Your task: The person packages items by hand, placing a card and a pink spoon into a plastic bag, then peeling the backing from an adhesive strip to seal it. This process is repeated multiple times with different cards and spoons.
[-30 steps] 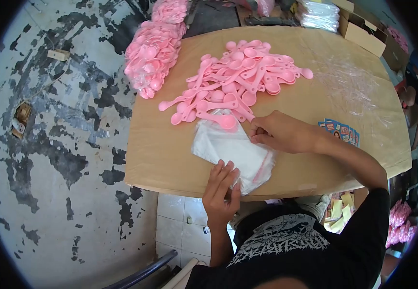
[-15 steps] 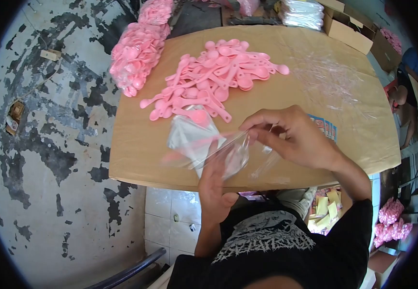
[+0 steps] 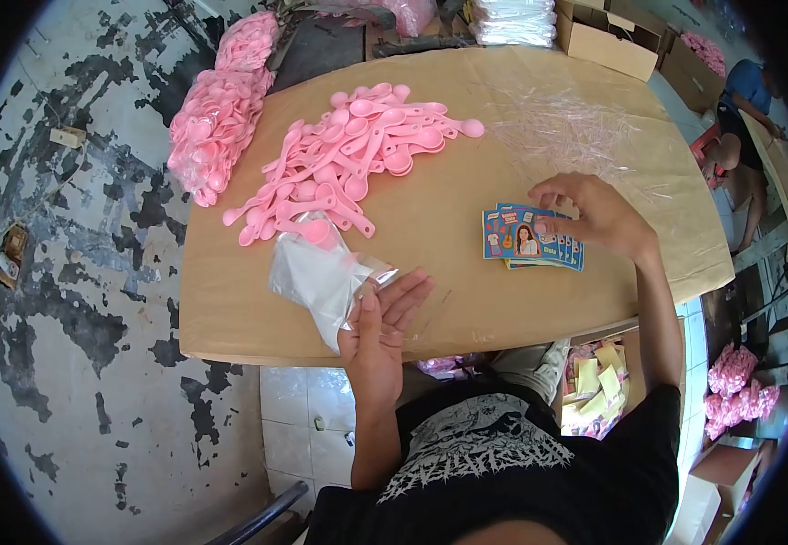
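Note:
My left hand (image 3: 383, 329) is turned palm up near the table's front edge, fingers stretched out and thumb apart. It lies right beside a stack of clear plastic bags (image 3: 307, 277); whether a thin film rests on the palm is hard to see. My right hand (image 3: 589, 213) hovers over a small stack of blue printed cards (image 3: 514, 238), with fingers parted and thumb close to the top card. Beyond the bags spreads a heap of pink measuring spoons (image 3: 357, 145). One pink spoon (image 3: 317, 232) overlaps the top end of the bag stack.
Thin clear plastic strips (image 3: 566, 132) lie scattered on the brown-covered table (image 3: 466, 300). Bagged pink spoons (image 3: 217, 118) stand at the left edge. Wrapped clear bags (image 3: 514, 20) and a cardboard box (image 3: 607, 41) are at the back. Another person (image 3: 746, 109) sits far right.
My hands have parted, and the clear bag stretched between them no longer shows there. My right hand has moved right over the cards; my left fingers have spread. The view has shifted right.

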### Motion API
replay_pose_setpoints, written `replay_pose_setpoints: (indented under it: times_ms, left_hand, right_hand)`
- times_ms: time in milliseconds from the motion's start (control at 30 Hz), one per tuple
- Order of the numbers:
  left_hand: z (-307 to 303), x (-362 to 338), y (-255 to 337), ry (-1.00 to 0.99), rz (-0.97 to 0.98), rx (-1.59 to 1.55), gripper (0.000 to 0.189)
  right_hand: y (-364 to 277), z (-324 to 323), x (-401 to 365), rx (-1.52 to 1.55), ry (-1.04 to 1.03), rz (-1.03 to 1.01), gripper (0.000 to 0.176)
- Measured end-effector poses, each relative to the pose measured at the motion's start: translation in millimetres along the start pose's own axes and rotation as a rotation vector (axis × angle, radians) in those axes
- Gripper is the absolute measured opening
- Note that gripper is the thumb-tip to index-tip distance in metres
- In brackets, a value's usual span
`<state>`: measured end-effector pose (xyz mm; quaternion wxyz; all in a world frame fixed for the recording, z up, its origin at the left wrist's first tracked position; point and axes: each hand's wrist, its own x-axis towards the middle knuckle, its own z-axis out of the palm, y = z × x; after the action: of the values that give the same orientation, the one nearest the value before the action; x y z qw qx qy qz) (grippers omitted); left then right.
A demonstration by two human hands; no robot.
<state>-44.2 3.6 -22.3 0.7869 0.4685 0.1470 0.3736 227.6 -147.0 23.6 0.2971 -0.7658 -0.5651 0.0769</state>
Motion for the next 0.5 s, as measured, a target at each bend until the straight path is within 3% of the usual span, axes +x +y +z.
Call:
replay_pose_setpoints:
  times_ms: [67, 367, 500]
  left_hand:
    - [-1, -3, 2, 0.018, 0.013, -0.012, 0.039]
    - [2, -6, 5, 0.085, 0.035, 0.027, 0.024]
    - [-5, -3, -4, 0.115, 0.066, -0.082, 0.025]
  right_hand:
    - [-6, -6, 1, 0.137, -0.119, 0.113, 0.026]
    - [-9, -8, 0, 0.163, -0.066, 0.164, 0.019]
    - [-36, -7, -4, 0.13, 0.023, 0.093, 0.017]
